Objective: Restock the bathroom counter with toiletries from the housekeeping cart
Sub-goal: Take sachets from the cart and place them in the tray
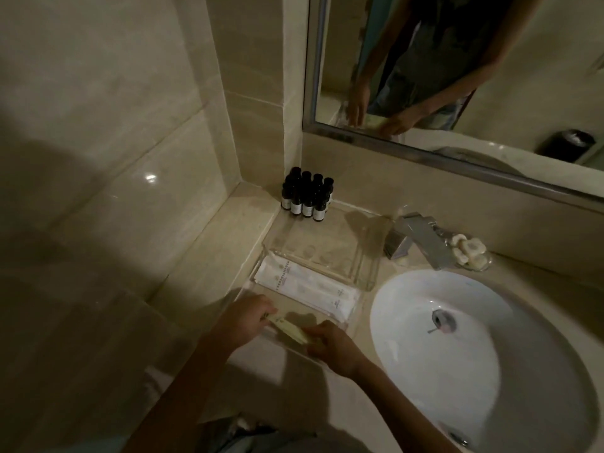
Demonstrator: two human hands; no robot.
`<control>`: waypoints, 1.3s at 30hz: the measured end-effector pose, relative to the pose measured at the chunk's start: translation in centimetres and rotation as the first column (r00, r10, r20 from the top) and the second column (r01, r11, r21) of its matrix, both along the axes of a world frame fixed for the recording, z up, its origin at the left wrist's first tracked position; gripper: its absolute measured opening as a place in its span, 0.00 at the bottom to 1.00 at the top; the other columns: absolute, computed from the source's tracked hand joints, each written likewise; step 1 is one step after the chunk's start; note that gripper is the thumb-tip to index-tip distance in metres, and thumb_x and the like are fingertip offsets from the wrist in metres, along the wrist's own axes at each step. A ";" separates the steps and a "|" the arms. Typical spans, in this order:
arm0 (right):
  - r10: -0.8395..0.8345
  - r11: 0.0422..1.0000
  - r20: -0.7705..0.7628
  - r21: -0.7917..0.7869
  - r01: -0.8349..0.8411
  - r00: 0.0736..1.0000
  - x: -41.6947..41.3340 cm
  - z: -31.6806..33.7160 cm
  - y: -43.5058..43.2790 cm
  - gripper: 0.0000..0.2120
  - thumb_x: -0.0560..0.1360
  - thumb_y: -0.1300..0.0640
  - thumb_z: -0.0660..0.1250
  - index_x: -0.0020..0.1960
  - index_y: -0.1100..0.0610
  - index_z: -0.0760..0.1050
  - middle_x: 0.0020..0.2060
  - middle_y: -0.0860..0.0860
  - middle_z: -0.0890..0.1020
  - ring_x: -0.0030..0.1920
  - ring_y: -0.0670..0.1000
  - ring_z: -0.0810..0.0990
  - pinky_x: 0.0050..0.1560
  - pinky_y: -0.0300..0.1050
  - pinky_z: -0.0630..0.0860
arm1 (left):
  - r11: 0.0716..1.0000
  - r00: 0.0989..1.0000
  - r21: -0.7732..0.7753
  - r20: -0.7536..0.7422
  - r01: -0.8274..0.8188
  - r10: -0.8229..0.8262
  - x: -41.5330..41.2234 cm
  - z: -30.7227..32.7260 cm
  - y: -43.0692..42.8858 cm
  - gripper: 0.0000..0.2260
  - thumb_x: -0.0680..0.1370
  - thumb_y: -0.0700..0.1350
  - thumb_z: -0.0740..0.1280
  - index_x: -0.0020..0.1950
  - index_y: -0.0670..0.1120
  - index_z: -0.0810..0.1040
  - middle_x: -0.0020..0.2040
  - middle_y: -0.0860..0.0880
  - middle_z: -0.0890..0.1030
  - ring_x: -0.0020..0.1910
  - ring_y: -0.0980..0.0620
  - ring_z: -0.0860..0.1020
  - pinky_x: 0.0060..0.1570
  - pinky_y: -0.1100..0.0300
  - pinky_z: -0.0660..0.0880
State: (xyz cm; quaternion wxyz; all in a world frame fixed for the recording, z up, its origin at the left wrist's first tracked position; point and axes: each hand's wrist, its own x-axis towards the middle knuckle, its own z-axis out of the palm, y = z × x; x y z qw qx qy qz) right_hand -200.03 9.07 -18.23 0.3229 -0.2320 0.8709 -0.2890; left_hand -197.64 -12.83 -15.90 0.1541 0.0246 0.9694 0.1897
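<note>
A pale packet (287, 330) is held between the two hands in the lower middle of the frame. Its left end is pinched by the curled fingers of the left hand (243, 322), and its right end is gripped by the curled fingers of the right hand (330, 346). The packet is kept over the near part of a clear front tray (255, 278). Whether it already touches the tray floor cannot be told, because the light is weak there.

Several long white sachets (307, 286) are laid side by side in the far part of the same tray, just above the hands in the picture. A second clear back tray (327, 248) is placed directly behind it, toward the centre of the frame. A tight group of small dark bottles (307, 197) with light labels is set upright in the wall corner, at the far end of this back tray.

Both trays are placed on the beige counter (523, 276), left of the white washbasin (457, 354), which fills the lower right of the frame. A metal tap (421, 238) is seen above the basin, and just to its right a soap dish (470, 253) with pale soap pieces. In the upper right, a mirror (457, 76) is mounted on the wall, and the person's arms and hands are reflected in it.
</note>
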 end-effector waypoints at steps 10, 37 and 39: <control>-0.058 0.996 -0.209 0.050 0.070 0.976 1.0 -1.9 -1.0 0.21 0.75 0.45 0.65 0.68 0.47 0.73 0.56 0.53 0.75 0.56 0.55 0.73 0.55 0.45 0.69 | 0.991 0.998 -0.128 -0.044 -0.050 0.044 1.3 -0.4 -0.6 0.15 0.78 0.50 0.62 0.65 0.55 0.75 0.62 0.55 0.75 0.62 0.53 0.69 0.63 0.60 0.63; -0.173 0.974 -0.211 -0.180 0.136 0.962 1.5 -3.5 -0.9 0.06 0.73 0.55 0.69 0.50 0.50 0.80 0.48 0.44 0.72 0.51 0.49 0.73 0.48 0.38 0.68 | 0.982 0.989 0.153 -0.080 -0.110 0.123 2.5 0.2 -0.1 0.12 0.77 0.44 0.67 0.60 0.48 0.79 0.60 0.53 0.76 0.52 0.64 0.64 0.46 0.87 0.53; -0.186 0.973 -0.225 -0.181 0.146 0.956 1.6 -3.5 -0.9 0.05 0.73 0.53 0.69 0.49 0.49 0.81 0.48 0.43 0.72 0.51 0.47 0.72 0.48 0.37 0.68 | 0.978 0.987 0.169 -0.083 -0.124 0.139 2.3 0.0 -0.1 0.12 0.76 0.42 0.68 0.60 0.48 0.79 0.59 0.52 0.77 0.52 0.63 0.64 0.46 0.87 0.53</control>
